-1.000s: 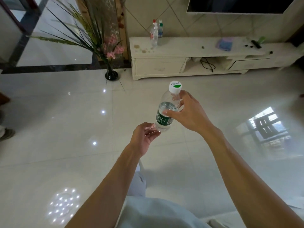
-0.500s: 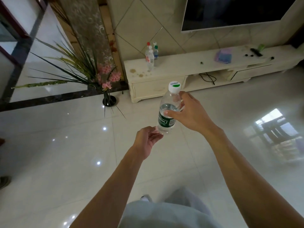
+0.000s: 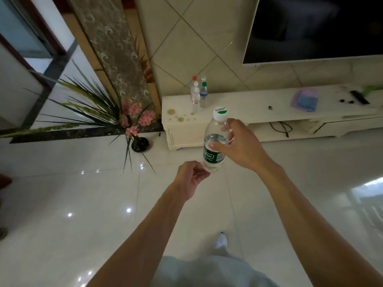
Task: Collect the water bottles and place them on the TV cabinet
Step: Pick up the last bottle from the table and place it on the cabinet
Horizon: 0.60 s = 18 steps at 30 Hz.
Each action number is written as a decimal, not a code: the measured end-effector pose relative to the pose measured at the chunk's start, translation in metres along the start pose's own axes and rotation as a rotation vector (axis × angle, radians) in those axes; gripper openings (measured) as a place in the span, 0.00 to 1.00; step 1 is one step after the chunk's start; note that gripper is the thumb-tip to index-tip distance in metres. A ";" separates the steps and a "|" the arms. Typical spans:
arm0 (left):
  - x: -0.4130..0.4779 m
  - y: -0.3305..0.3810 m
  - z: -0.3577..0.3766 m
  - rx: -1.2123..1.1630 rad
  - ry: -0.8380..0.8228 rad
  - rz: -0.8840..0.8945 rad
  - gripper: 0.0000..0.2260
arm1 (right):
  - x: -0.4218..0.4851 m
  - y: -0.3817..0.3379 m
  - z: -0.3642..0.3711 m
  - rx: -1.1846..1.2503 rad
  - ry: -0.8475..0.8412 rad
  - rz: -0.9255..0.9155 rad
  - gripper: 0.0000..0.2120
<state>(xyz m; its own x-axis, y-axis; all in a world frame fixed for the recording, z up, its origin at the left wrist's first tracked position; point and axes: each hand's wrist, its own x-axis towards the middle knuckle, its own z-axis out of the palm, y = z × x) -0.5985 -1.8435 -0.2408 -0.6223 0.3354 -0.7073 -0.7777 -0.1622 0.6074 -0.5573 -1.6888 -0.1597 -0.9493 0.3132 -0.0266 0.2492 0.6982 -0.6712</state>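
Far to your left a vase of flowers (image 3: 132,123) stands on the floor just beside the cabinet's end, so your path should keep to the right of its long leaves. Your left hand (image 3: 191,179) is curled loosely with its fingertips against the base of the water bottle (image 3: 214,148), likely steadying the bottom rather than carrying the weight. The bottle is upright in the air in front of you, over the floor and short of the TV cabinet (image 3: 244,104). Your right hand (image 3: 238,147) is wrapped around its upper body, thumb across the label, and does the real holding. On the cabinet's left end two bottles (image 3: 198,94) stand close together, so the bare top beside them looks like the natural spot for this one.
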 end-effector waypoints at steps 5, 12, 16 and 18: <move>0.048 0.024 0.059 -0.036 0.028 0.012 0.09 | 0.068 0.036 -0.046 0.002 -0.029 -0.043 0.33; 0.110 0.051 0.100 -0.087 0.068 0.007 0.11 | 0.149 0.072 -0.061 0.025 -0.079 -0.042 0.31; 0.163 0.072 0.115 -0.087 0.105 0.003 0.10 | 0.200 0.082 -0.054 -0.020 -0.108 -0.036 0.29; 0.192 0.086 0.127 -0.101 0.106 -0.009 0.09 | 0.230 0.090 -0.052 -0.036 -0.112 -0.025 0.29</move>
<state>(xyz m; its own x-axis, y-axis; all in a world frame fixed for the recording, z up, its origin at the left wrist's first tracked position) -0.7735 -1.6753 -0.2790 -0.6171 0.2386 -0.7498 -0.7849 -0.2541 0.5651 -0.7434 -1.5205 -0.1877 -0.9702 0.2233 -0.0941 0.2302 0.7282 -0.6455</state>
